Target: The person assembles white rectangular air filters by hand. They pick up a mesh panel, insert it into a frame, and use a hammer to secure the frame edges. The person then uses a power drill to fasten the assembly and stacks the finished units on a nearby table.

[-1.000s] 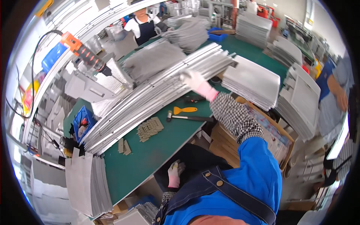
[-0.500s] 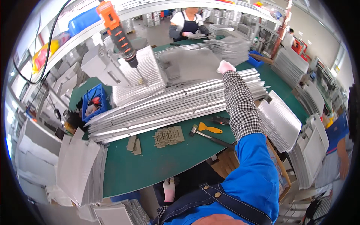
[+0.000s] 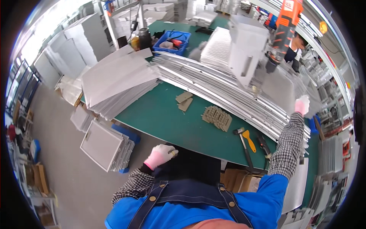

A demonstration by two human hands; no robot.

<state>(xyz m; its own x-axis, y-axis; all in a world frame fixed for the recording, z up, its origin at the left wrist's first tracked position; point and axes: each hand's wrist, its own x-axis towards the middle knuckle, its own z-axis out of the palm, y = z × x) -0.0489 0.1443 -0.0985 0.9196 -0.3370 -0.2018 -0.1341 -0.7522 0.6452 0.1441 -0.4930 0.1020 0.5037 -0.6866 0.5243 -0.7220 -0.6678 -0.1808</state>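
My left hand [image 3: 161, 155], in a white and pink glove, is held off the table's near edge, in front of the dark apron. Its fingers are curled closed around something small that I cannot make out. My right arm stretches across the bench, and the gloved right hand [image 3: 302, 105] is beyond a long bundle of silvery metal strips [image 3: 221, 86]. That hand looks closed, next to a flat grey sheet [image 3: 280, 86]; what its fingers hold is hidden. Near my right forearm lie a hammer [image 3: 244, 143], a yellow scraper [image 3: 249, 140] and a dark-handled tool [image 3: 264, 145].
An orange power drill [image 3: 284, 28] hangs above the green table [image 3: 152, 118]. Small grey-brown plates [image 3: 216, 117] lie in a cluster, a few others [image 3: 185, 101] beside them. Stacked pale panels [image 3: 118, 82] overhang the left side. A blue bin [image 3: 173, 42] stands behind; a co-worker [image 3: 295, 49] is beyond.
The view has swung left, so the bench appears turned. My left hand has come up from low by the table edge into fuller view. My right hand stays beyond the metal strips.
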